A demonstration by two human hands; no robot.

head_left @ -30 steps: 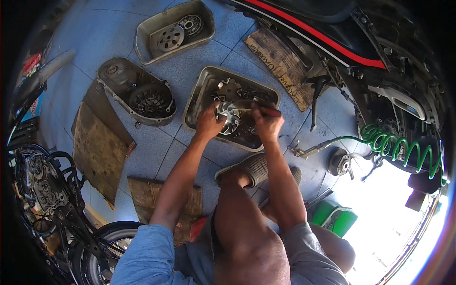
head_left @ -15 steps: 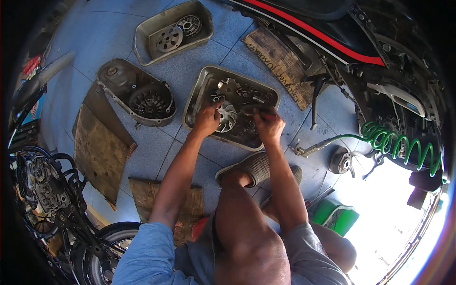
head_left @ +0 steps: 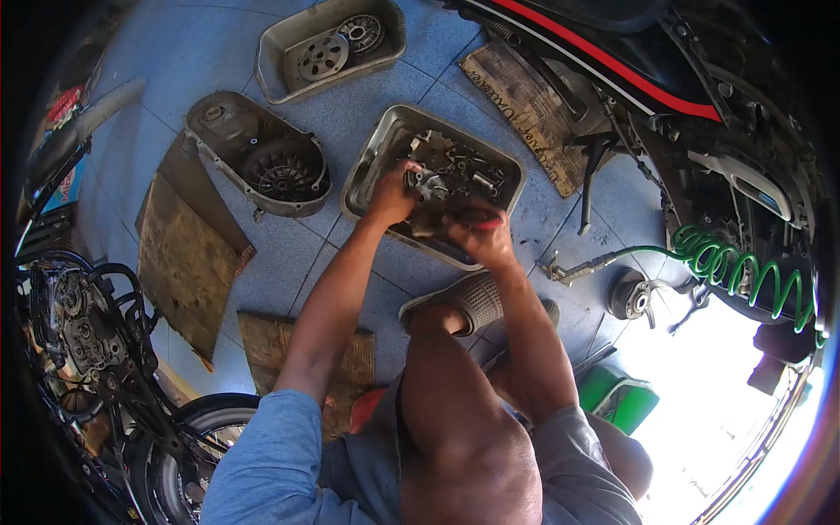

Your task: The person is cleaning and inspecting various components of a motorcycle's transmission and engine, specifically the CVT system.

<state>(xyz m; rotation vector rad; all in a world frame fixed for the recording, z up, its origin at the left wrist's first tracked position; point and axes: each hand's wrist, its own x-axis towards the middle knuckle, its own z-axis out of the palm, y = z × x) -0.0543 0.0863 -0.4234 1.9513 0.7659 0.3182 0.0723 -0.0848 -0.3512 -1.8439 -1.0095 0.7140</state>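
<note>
My left hand is closed on the edge of a silvery finned metal disc and holds it over a metal tray. Close to the disc's near side, my right hand grips a red-handled tool. Motion blur and my fingers hide the tool's working end, so its kind is unclear. Dark, wet-looking metal parts lie in the tray beyond my hands, among them a shiny cylindrical sleeve.
A black engine cover lies left of the tray. Behind it stands a metal pan with two round parts. Cardboard covers floor at left. A motorcycle, a green coiled air hose and a round hub are at right.
The finned disc has tilted, so less of its face shows. My right hand has moved left and nearer to me, toward the disc, with the red-handled tool. The whole view has shifted slightly.
</note>
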